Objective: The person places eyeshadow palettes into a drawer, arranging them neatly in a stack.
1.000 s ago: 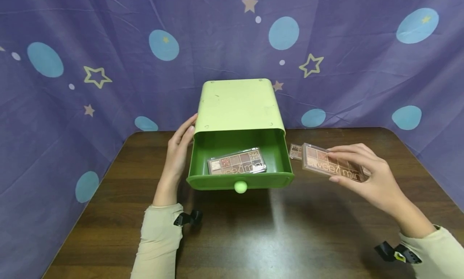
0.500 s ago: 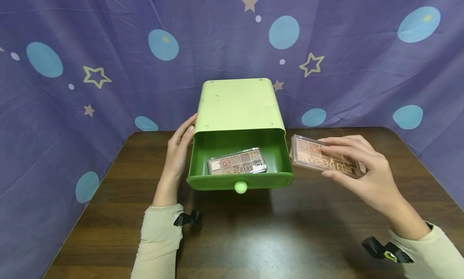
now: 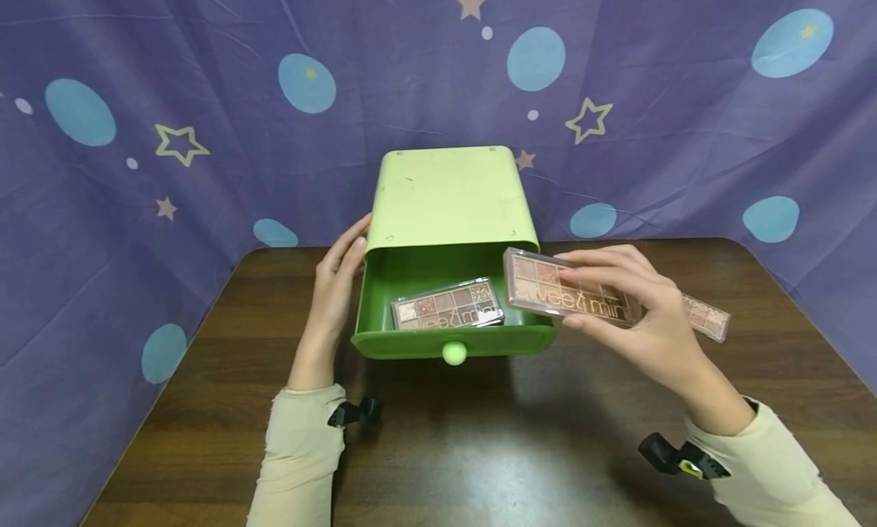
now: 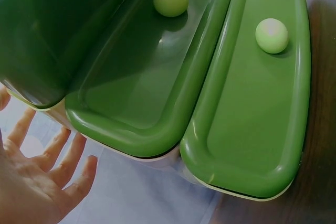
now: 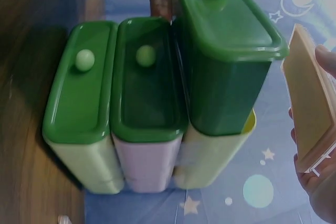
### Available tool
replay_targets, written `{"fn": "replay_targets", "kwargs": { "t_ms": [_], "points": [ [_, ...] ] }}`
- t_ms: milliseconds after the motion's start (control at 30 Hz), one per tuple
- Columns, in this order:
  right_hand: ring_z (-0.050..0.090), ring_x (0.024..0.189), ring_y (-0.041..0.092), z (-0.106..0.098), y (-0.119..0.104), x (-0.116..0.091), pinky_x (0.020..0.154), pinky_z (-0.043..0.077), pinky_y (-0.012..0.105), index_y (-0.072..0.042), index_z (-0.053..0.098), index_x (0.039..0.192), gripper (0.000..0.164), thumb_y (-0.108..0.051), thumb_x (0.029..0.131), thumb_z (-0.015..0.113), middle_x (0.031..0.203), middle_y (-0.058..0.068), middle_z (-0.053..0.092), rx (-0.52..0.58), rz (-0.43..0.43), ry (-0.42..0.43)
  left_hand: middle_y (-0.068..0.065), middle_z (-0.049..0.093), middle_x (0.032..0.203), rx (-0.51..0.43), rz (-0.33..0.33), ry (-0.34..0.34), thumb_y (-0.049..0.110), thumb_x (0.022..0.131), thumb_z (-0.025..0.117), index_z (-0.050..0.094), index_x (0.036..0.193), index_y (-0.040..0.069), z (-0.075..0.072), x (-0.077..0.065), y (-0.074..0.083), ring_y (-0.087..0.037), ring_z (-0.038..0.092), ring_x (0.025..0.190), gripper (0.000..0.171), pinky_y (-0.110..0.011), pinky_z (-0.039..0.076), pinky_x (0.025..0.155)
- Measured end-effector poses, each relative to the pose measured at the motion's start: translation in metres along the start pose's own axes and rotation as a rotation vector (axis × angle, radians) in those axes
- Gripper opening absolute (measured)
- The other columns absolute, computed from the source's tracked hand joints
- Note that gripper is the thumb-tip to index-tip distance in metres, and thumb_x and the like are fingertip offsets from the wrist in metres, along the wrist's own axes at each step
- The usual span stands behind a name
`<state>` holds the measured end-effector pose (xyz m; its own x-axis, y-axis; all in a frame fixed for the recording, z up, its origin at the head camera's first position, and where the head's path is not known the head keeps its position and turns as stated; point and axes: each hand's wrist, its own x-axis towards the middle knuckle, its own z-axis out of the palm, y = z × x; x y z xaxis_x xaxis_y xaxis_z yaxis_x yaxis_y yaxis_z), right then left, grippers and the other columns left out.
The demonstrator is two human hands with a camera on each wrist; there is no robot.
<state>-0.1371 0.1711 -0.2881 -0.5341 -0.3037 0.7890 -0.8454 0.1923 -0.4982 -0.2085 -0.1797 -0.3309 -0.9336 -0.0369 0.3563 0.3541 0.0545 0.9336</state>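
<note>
My right hand [image 3: 637, 306] pinches an eyeshadow palette [image 3: 548, 291] with a clear lid between thumb and fingers. The palette's left end hangs over the right wall of the pulled-out green drawer [image 3: 404, 346]. In the right wrist view the held palette [image 5: 308, 98] shows its plain tan underside. A second eyeshadow palette [image 3: 448, 306] lies slightly askew inside the drawer. My left hand [image 3: 333, 287] rests against the left side of the pale green drawer cabinet [image 3: 452, 196]. Its fingers look extended and apart in the left wrist view [image 4: 42, 177].
Below the open drawer, two more drawers, a middle one [image 5: 147, 93] and a bottom one [image 5: 81, 93], are pushed in, each with a round knob. Part of another palette [image 3: 709, 319] shows on the wooden table [image 3: 438, 443] behind my right hand. A patterned purple curtain [image 3: 425, 62] hangs behind.
My right hand has moved left with the palette, from beside the drawer to above its right wall. A palette end on the table has come into view behind it. My left hand stays put.
</note>
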Motion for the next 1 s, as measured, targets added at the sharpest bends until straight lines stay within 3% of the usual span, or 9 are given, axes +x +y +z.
{"fn": "replay_targets", "kwargs": {
  "t_ms": [233,400,500,700,900,1000],
  "points": [
    [0.054,0.112,0.026,0.014,0.002,0.01,0.099,0.038,0.033,0.004,0.073,0.108,0.049,-0.041,0.086,0.076,0.118,0.019,0.067,-0.001,-0.017,-0.031,-0.003,0.055,0.141,-0.001,-0.001,-0.005,0.029,0.104,0.049,0.052,0.145,0.015,0.0,0.0,0.001,-0.014,0.052,0.119,0.043,-0.032,0.043,0.094],
    [0.053,0.112,0.025,0.023,0.008,0.015,0.096,0.039,0.032,0.0,0.073,0.111,0.047,-0.041,0.087,0.076,0.121,0.015,0.067,0.028,-0.024,-0.074,-0.003,0.054,0.142,0.003,0.001,-0.01,0.029,0.105,0.048,0.052,0.146,0.016,0.001,0.001,0.0,-0.014,0.052,0.119,0.043,-0.031,0.043,0.094],
    [0.053,0.111,0.023,0.029,0.008,0.02,0.093,0.041,0.031,-0.003,0.073,0.114,0.042,-0.033,0.085,0.08,0.121,0.012,0.067,0.033,-0.015,-0.103,-0.003,0.054,0.142,0.0,0.0,-0.007,0.029,0.105,0.048,0.052,0.146,0.015,0.001,0.001,-0.001,-0.014,0.053,0.119,0.043,-0.031,0.043,0.094],
    [0.055,0.111,0.017,0.04,0.007,0.027,0.09,0.042,0.026,-0.01,0.074,0.117,0.043,-0.008,0.075,0.086,0.121,-0.001,0.067,0.0,0.072,-0.161,-0.005,0.054,0.142,-0.003,-0.011,-0.001,0.027,0.105,0.047,0.052,0.145,0.013,0.0,0.001,-0.002,-0.015,0.054,0.117,0.043,-0.031,0.043,0.094],
    [0.053,0.114,0.013,0.051,0.004,0.036,0.093,0.042,0.031,-0.018,0.074,0.118,0.042,-0.015,0.077,0.086,0.122,-0.007,0.066,-0.046,0.17,-0.24,-0.005,0.054,0.142,-0.011,-0.012,0.007,0.025,0.105,0.048,0.052,0.145,0.012,0.001,0.001,-0.002,-0.015,0.054,0.116,0.043,-0.031,0.044,0.094],
    [0.053,0.112,0.011,0.054,0.004,0.041,0.088,0.043,0.032,-0.021,0.074,0.118,0.04,-0.021,0.079,0.085,0.123,-0.008,0.066,-0.066,0.193,-0.291,-0.005,0.054,0.142,-0.009,-0.012,0.009,0.026,0.105,0.048,0.053,0.145,0.012,0.001,0.001,-0.001,-0.015,0.054,0.117,0.042,-0.03,0.044,0.094]
  ]
}}
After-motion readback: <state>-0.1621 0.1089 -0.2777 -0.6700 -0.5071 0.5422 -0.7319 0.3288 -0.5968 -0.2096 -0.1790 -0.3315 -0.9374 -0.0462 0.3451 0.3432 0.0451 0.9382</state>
